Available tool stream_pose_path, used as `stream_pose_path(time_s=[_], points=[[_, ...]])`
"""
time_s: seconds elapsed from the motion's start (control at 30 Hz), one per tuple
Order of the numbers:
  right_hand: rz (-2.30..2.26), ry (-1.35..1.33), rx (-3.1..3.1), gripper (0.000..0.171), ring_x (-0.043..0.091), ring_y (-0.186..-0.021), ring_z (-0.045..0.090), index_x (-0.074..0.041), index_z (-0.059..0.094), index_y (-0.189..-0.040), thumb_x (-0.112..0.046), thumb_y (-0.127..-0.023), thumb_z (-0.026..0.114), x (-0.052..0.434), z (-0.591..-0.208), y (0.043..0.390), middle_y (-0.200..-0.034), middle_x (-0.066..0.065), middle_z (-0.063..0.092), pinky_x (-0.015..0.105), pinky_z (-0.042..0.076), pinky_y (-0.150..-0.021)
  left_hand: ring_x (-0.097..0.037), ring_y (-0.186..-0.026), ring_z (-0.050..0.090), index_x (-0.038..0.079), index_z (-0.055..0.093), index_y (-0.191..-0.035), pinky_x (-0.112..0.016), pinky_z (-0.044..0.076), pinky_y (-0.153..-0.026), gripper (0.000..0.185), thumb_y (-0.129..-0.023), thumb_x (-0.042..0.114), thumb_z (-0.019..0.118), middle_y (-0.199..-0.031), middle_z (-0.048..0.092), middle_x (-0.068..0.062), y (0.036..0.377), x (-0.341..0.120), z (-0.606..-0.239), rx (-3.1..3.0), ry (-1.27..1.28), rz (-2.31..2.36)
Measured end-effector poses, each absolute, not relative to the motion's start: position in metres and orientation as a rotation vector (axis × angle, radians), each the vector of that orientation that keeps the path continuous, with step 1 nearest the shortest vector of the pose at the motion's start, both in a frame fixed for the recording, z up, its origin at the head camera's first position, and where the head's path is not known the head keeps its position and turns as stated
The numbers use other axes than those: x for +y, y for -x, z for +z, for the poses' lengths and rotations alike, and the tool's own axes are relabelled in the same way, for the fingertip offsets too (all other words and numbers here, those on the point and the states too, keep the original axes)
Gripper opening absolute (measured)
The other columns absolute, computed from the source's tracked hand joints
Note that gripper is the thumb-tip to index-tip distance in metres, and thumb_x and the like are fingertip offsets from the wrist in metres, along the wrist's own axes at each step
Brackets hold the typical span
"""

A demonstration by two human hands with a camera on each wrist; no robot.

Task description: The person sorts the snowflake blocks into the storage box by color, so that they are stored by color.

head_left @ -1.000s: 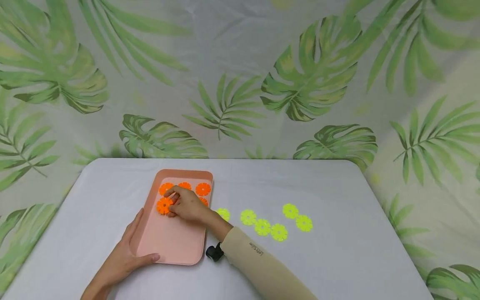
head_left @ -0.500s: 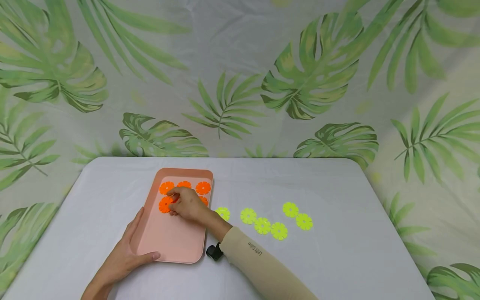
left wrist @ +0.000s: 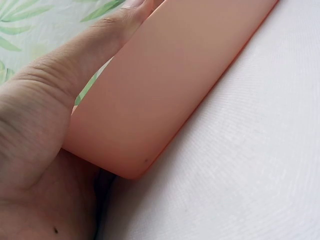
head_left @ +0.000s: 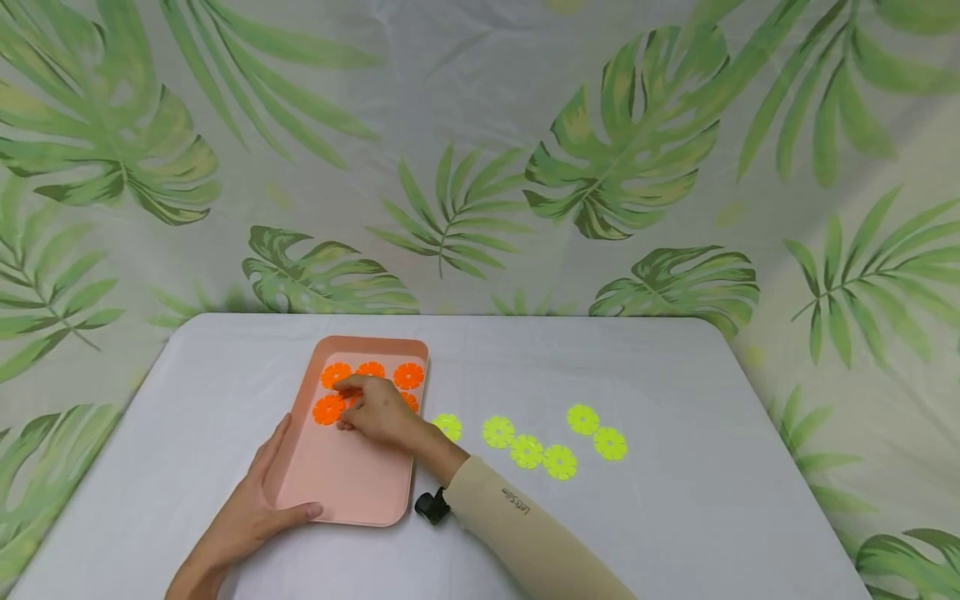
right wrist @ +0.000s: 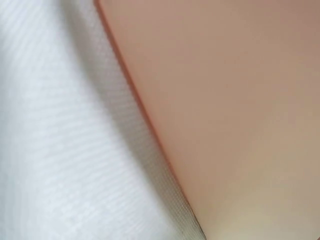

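Inside tray [head_left: 348, 475], near-left orange disc [head_left: 327, 409] just left of right hand [head_left: 381, 412], grasp unclear; left hand [head_left: 249, 510] grips tray's near-left corner.

A pale, faintly creased backdrop [head_left: 465, 83] fills the space behind, printed with large green split leaves [head_left: 633, 137] and feathery palm fronds [head_left: 450, 218]; in front stands a white-topped table [head_left: 675, 383] with rounded far corners; the light is soft, with a diagonal edge of shade on the backdrop's right side.

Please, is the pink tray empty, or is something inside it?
Not empty: orange discs lie in the far part of the pink tray, some partly hidden by the right hand.
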State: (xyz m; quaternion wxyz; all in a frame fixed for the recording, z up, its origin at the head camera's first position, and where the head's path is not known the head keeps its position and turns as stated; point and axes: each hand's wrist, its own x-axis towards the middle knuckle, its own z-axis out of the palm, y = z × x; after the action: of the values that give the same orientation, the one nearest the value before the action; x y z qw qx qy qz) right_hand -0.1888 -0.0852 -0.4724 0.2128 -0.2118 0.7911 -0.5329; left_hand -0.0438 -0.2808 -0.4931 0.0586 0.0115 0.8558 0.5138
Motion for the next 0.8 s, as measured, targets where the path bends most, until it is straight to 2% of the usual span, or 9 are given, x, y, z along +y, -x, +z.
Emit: stream_pose_path(time_s=[0.07, 0.13, 0.33, 0.47, 0.53, 0.6, 0.7, 0.73, 0.8], points=[[-1.480, 0.589, 2.202, 0.044, 0.004, -0.070, 0.069, -0.004, 0.066, -0.137, 0.005, -0.094, 0.069, -0.085, -0.472, 0.188, -0.132, 0.014, 0.069, 0.018, 0.056, -0.065, -0.011, -0.146, 0.024, 0.045, 0.003, -0.166, -0.006, 0.021, -0.095, 0.125, -0.080, 0.018, 0.089, -0.174, 0.013, -0.012, 0.043, -0.281, -0.493, 2.600, -0.038, 1.555], [-1.490, 0.597, 2.204, 0.043, 0.005, -0.071, 0.069, -0.004, 0.066, -0.135, 0.004, -0.093, 0.071, -0.083, -0.472, 0.187, -0.131, 0.014, 0.069, 0.018, 0.056, -0.066, -0.007, -0.144, 0.024, 0.045, 0.003, -0.166, -0.004, 0.020, -0.094, 0.125, -0.080, 0.018, 0.089, -0.174, 0.014, -0.011, 0.043, -0.281, -0.494, 2.608, -0.041, 1.554], [-1.570, 0.650, 2.158, 0.036, 0.007, -0.079, 0.070, 0.000, 0.067, -0.128, 0.004, -0.093, 0.071, -0.071, -0.463, 0.186, -0.128, 0.017, 0.069, 0.017, 0.057, -0.071, -0.032, -0.148, 0.025, 0.045, 0.003, -0.166, -0.004, 0.020, -0.094, 0.126, -0.079, 0.018, 0.090, -0.174, 0.014, -0.012, 0.044, -0.280, -0.492, 2.613, -0.041, 1.543], [-1.602, 0.670, 2.141, 0.031, 0.009, -0.080, 0.072, 0.001, 0.067, -0.125, 0.004, -0.094, 0.067, -0.058, -0.457, 0.187, -0.127, 0.018, 0.069, 0.017, 0.056, -0.073, -0.038, -0.147, 0.025, 0.046, 0.003, -0.166, -0.007, 0.020, -0.096, 0.126, -0.079, 0.018, 0.090, -0.173, 0.014, -0.014, 0.045, -0.279, -0.492, 2.609, -0.036, 1.537], [-1.606, 0.682, 2.148, 0.031, 0.007, -0.079, 0.070, 0.001, 0.067, -0.125, 0.002, -0.094, 0.066, -0.051, -0.456, 0.187, -0.127, 0.018, 0.069, 0.016, 0.055, -0.073, -0.039, -0.148, 0.024, 0.046, 0.002, -0.166, -0.016, 0.021, -0.106, 0.126, -0.079, 0.018, 0.090, -0.173, 0.013, -0.015, 0.045, -0.280, -0.492, 2.603, -0.025, 1.534], [-1.601, 0.694, 2.175, 0.031, 0.005, -0.078, 0.068, 0.000, 0.068, -0.124, 0.000, -0.093, 0.067, -0.044, -0.455, 0.187, -0.126, 0.017, 0.071, 0.015, 0.054, -0.073, -0.041, -0.148, 0.022, 0.047, 0.001, -0.166, -0.034, 0.021, -0.117, 0.127, -0.079, 0.018, 0.090, -0.173, 0.011, -0.017, 0.046, -0.280, -0.491, 2.593, -0.013, 1.534], [-1.623, 0.705, 2.196, 0.029, 0.013, -0.080, 0.070, 0.000, 0.070, -0.122, -0.002, -0.093, 0.068, -0.034, -0.456, 0.187, -0.123, 0.018, 0.072, 0.016, 0.052, -0.070, -0.043, -0.149, 0.021, 0.048, 0.000, -0.165, -0.065, 0.020, -0.115, 0.128, -0.079, 0.017, 0.090, -0.174, 0.009, -0.018, 0.047, -0.280, -0.491, 2.572, 0.003, 1.539], [-1.635, 0.706, 2.201, 0.029, 0.017, -0.081, 0.071, 0.000, 0.070, -0.122, -0.001, -0.093, 0.067, -0.030, -0.456, 0.187, -0.122, 0.018, 0.072, 0.017, 0.052, -0.069, -0.043, -0.149, 0.020, 0.048, 0.000, -0.165, -0.070, 0.019, -0.112, 0.128, -0.079, 0.017, 0.090, -0.174, 0.009, -0.019, 0.047, -0.280, -0.491, 2.567, 0.003, 1.542], [-1.675, 0.695, 2.190, 0.027, 0.028, -0.085, 0.073, 0.001, 0.070, -0.121, 0.000, -0.094, 0.066, -0.022, -0.455, 0.187, -0.120, 0.019, 0.071, 0.020, 0.054, -0.069, -0.042, -0.148, 0.021, 0.048, 0.000, -0.165, -0.067, 0.020, -0.113, 0.128, -0.079, 0.017, 0.090, -0.174, 0.009, -0.018, 0.047, -0.279, -0.492, 2.565, 0.005, 1.536]])
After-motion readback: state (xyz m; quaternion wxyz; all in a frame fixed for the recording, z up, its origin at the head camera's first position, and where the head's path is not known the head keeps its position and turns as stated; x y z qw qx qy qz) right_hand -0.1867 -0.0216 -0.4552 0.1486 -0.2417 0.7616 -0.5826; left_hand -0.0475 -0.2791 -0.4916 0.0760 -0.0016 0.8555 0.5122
